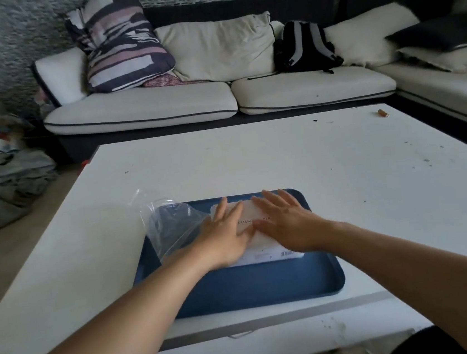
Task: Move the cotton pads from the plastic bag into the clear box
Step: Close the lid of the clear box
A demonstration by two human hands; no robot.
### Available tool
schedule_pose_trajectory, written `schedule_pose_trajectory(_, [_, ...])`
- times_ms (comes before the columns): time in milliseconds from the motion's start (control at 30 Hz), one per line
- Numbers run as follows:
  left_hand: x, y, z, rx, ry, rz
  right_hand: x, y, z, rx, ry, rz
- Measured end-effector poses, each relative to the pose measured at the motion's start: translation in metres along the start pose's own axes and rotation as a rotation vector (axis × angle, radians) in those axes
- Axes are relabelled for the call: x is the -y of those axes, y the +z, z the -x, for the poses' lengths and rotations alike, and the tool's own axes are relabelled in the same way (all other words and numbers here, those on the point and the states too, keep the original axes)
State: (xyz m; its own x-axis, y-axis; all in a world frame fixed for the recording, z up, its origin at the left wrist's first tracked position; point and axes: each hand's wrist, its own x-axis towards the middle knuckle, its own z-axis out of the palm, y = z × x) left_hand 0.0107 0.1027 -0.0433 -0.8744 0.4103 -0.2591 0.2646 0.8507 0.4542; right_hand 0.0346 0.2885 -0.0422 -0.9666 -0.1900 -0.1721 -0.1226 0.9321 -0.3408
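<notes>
I see blue tray (256, 287) on white table (343, 179), near front edge. Small brown cylinder (382, 112) at table's far right corner. White sofa (217, 100) behind. On it I note striped cushion (120, 41), cream cushion (220, 47), black backpack (303, 45). Grey cloth heap (6, 182) on floor at left.

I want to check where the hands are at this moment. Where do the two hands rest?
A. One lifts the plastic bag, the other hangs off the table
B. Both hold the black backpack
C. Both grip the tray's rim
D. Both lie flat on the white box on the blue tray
D: the left hand and right hand lie palm-down, fingers spread, on the box that sits on the blue tray.
</notes>
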Motion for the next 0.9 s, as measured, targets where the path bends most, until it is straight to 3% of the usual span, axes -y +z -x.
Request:
schedule_pose_trajectory(100, [0.002,0.008,0.005,-0.016,0.017,-0.054,0.005,0.016,0.008,-0.079,-0.042,0.112])
schedule_pose_trajectory(233, [0.008,0.020,0.005,-0.157,0.079,-0.112,0.012,0.030,0.014,-0.290,-0.029,0.223])
schedule_pose_trajectory(400, [0.009,0.002,0.001,-0.126,0.057,-0.092,0.009,0.019,-0.013,-0.223,0.009,0.232])
schedule_pose_trajectory(467, [0.011,-0.022,0.003,-0.293,0.061,-0.202,0.014,0.007,-0.027,-0.194,0.039,0.195])
schedule_pose_trajectory(533, [0.023,-0.045,0.007,-0.444,-0.054,-0.340,0.024,-0.002,-0.036,-0.275,0.022,0.133])
schedule_pose_trajectory(633, [0.057,-0.056,0.017,-0.248,-0.333,-0.368,0.045,-0.004,-0.044,-0.350,-0.060,-0.045])
schedule_pose_trajectory(700, [0.084,-0.045,0.020,-0.153,-0.371,-0.355,0.057,0.000,-0.045,-0.304,-0.121,-0.073])
schedule_pose_trajectory(767, [0.103,-0.042,0.020,-0.267,-0.372,-0.345,0.064,0.006,-0.047,-0.274,-0.177,-0.087])
schedule_pose_trajectory(833, [0.105,-0.052,0.022,-0.490,-0.419,-0.319,0.069,0.011,-0.049,-0.300,-0.211,-0.131])
schedule_pose_trajectory(900, [0.100,-0.067,0.024,-0.701,-0.424,-0.144,0.078,0.012,-0.051,-0.338,-0.214,-0.215])
